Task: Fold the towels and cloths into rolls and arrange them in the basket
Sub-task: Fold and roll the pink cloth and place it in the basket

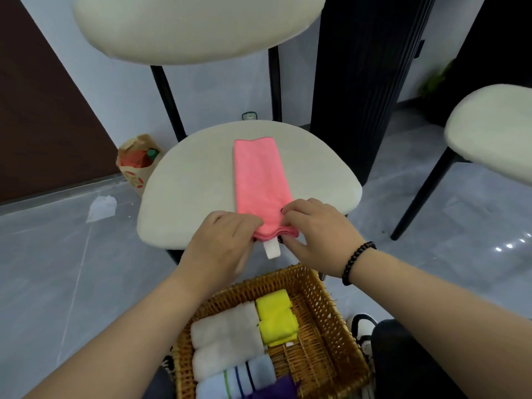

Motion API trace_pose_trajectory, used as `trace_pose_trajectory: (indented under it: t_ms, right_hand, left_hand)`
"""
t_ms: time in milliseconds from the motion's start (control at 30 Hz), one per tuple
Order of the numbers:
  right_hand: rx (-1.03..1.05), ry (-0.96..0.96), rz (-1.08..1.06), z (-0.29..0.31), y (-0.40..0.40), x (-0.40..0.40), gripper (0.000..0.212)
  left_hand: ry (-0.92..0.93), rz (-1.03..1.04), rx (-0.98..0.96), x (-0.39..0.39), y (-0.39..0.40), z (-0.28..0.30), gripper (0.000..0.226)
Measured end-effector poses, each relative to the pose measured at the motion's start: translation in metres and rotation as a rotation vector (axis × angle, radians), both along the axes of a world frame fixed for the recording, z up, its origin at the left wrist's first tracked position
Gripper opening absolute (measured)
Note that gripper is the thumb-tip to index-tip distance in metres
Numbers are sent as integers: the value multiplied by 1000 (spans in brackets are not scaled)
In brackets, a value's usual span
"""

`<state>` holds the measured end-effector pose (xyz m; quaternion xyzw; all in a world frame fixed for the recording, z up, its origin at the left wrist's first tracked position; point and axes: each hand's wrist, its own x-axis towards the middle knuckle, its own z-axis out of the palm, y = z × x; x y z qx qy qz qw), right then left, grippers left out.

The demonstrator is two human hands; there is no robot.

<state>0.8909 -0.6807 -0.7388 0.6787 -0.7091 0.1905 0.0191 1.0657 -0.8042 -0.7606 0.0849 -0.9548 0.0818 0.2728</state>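
Note:
A pink cloth (259, 174) lies folded into a long narrow strip on the cream chair seat (184, 185), running away from me, with a white label hanging off its near end. My left hand (221, 246) pinches the near left corner of the strip. My right hand (313, 228) pinches the near right corner, fingers curled over the edge. Below, a wicker basket (325, 312) holds two white rolls (227, 338), a yellow roll (276, 318), a light blue striped roll (239, 378) and a purple cloth (276, 390).
The chair's cream backrest (195, 27) rises behind the seat. A second cream chair (492, 133) stands at the right. A paper bag (138, 165) and a white scrap (102, 207) lie on the grey floor at the left. A dark ribbed column (357, 82) stands behind.

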Motion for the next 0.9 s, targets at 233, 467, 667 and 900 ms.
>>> trace_pose_trajectory:
  t_ms: [233, 467, 667, 900]
  right_hand:
    - [68, -19, -26, 5, -8, -3, 30]
    - [39, -49, -64, 8, -20, -2, 24]
    - [-71, -123, -53, 10, -18, -8, 8]
    - [-73, 177, 33, 4, -18, -8, 11]
  left_hand:
    - [-36, 35, 441, 3, -10, 15, 33]
    - [7, 200, 670, -8, -19, 21, 16]
    - [3, 194, 487, -11, -19, 29, 17]
    - [-51, 22, 93, -9, -20, 23, 18]
